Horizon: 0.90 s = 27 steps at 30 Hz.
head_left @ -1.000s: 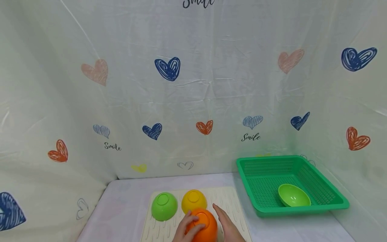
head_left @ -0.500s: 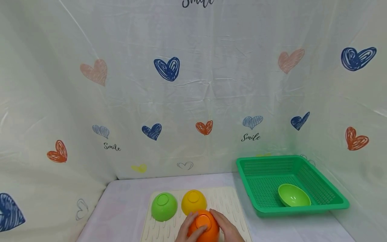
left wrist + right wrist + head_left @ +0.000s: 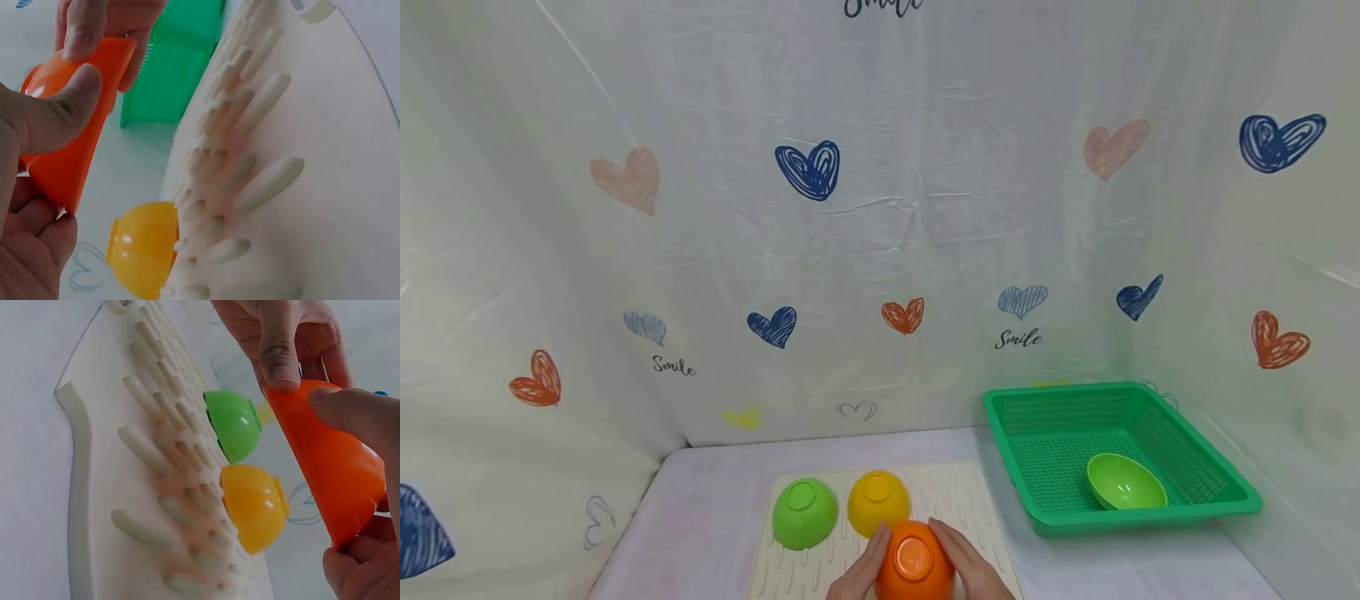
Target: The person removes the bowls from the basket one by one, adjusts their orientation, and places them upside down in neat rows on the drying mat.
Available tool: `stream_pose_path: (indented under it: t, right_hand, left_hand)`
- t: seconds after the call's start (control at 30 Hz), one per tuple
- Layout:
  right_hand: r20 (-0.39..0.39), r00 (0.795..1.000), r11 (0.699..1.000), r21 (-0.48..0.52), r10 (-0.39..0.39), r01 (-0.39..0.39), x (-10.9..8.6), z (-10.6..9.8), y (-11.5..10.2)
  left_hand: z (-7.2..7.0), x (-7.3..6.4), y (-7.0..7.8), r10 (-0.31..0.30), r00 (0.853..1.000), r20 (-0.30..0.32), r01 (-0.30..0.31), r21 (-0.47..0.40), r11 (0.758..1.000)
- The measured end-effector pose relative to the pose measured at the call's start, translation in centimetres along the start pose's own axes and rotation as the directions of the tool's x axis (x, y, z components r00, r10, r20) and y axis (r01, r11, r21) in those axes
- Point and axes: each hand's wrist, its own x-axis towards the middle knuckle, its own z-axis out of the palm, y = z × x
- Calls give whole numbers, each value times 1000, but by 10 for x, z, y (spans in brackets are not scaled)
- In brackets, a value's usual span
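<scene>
Both hands hold an upside-down orange bowl [image 3: 914,558] near the front of a cream drying mat [image 3: 958,500] with raised pegs. My left hand [image 3: 859,573] grips its left side, thumb [image 3: 78,103] on the near wall and fingers round the far rim. From the right, my right hand [image 3: 976,571] grips it the same way, its thumb [image 3: 340,403] pressed to the wall. In both wrist views a gap shows between the bowl's rim and the pegs. Behind it, a yellow bowl [image 3: 878,500] and a green bowl [image 3: 805,515] sit upside down on the mat.
A green plastic basket [image 3: 1060,527] stands at the right, with a light green bowl [image 3: 1126,483] inside, its open side facing up. Pale cloth [image 3: 700,517] covers the table. A white curtain printed with hearts [image 3: 902,208] hangs around the back and sides.
The right hand, first apart from the orange bowl, has come in to hold its right side. The left fingers slid from the bowl's top to its left side, and the bowl shifted slightly right.
</scene>
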Motion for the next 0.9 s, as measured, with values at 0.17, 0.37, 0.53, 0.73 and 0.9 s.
stream_pose_path:
  t: [0.17, 0.37, 0.53, 0.73, 0.9]
  right_hand:
    - [15, 1000, 1000, -10, 20, -20, -2, -2, 7]
    - [-8, 997, 996, -51, 77, -78, -1, -4, 17]
    - [-10, 991, 991, 32, 134, -133, 1, -8, 33]
    - [-82, 993, 995, -54, 82, -86, 3, -10, 49]
    - [-106, 992, 995, -75, 63, -71, 9, -12, 60]
  left_hand:
    - [9, 5, -2, -3, 1000, 19, 2, 24, 1000]
    - [18, 20, 4, -153, 973, 175, 175, -116, 978]
    - [32, 39, 8, -295, 907, 299, 372, -246, 895]
    - [48, 54, 7, -386, 855, 347, 490, -291, 822]
    - [57, 67, 5, -390, 866, 313, 452, -157, 878]
